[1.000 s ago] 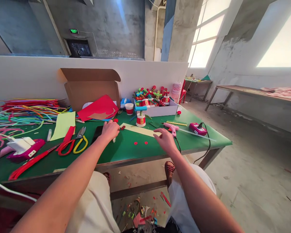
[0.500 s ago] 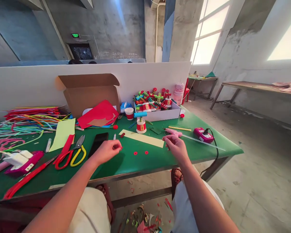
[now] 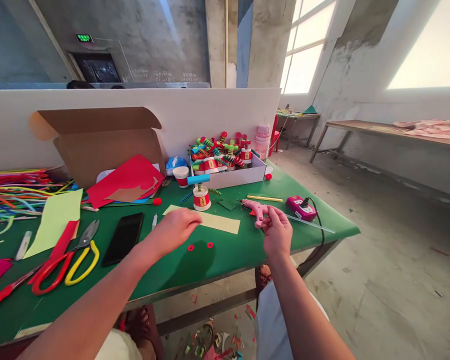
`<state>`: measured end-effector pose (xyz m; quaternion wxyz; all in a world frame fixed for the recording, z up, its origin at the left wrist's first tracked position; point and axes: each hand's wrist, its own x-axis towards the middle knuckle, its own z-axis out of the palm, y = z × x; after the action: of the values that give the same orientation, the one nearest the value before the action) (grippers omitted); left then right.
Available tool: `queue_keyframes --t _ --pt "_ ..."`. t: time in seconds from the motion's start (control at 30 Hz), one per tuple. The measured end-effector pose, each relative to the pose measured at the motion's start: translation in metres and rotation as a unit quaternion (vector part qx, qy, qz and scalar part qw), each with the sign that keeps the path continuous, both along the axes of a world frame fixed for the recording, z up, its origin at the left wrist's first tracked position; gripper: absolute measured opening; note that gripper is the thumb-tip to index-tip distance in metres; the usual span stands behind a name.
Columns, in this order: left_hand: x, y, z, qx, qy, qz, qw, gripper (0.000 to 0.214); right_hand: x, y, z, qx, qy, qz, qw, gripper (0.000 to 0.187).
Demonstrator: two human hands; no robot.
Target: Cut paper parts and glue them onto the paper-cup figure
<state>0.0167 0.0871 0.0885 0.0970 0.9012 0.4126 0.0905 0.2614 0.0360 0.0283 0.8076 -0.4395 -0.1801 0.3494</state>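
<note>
The pink glue gun [image 3: 261, 209] is gripped at its handle by my right hand [image 3: 278, 234], low over the green table [image 3: 232, 255]. My left hand [image 3: 177, 231] is closed over the left part of a pale yellow paper strip [image 3: 222, 223]; what its fingers hold, if anything, is hidden. Below that strip lie two small red discs [image 3: 210, 245]. Behind it stands a red-and-white paper cup figure [image 3: 201, 199] with a blue tube on top and coiled arms.
Scissors [image 3: 84, 245], a black phone [image 3: 123, 239] and a white pen-like stick [image 3: 154, 221] lie left. A box [image 3: 243, 176] of finished-looking cup figures, paper cups [image 3: 181, 176] and red sheets [image 3: 127, 181] stand behind. A purple power socket [image 3: 301, 207] with a cord sits right.
My right hand has taken hold of the glue gun and turned its handle toward me. My left hand has moved over the paper strip. The view has shifted right.
</note>
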Motion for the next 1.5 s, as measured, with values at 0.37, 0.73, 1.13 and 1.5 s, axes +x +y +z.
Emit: queue_keyframes --t 0.37,0.73,1.13,1.5 --pt "0.126 0.049 -0.034 0.029 0.102 -0.064 0.992 0.036 0.036 -0.009 0.001 -0.059 -0.115 -0.022 0.991 0.031" --pt "0.179 -0.004 -0.042 -0.025 0.111 -0.092 0.989 0.038 0.066 -0.015 -0.019 -0.263 -0.491 0.089 0.826 0.017" --pt "0.127 0.058 -0.016 0.082 0.157 0.016 0.984 0.028 0.050 -0.021 -0.004 -0.236 -0.538 -0.068 0.807 0.017" --pt "-0.028 0.025 -0.027 -0.178 0.074 0.003 0.981 0.020 -0.052 -0.023 -0.012 -0.099 -0.645 0.284 0.703 0.013"
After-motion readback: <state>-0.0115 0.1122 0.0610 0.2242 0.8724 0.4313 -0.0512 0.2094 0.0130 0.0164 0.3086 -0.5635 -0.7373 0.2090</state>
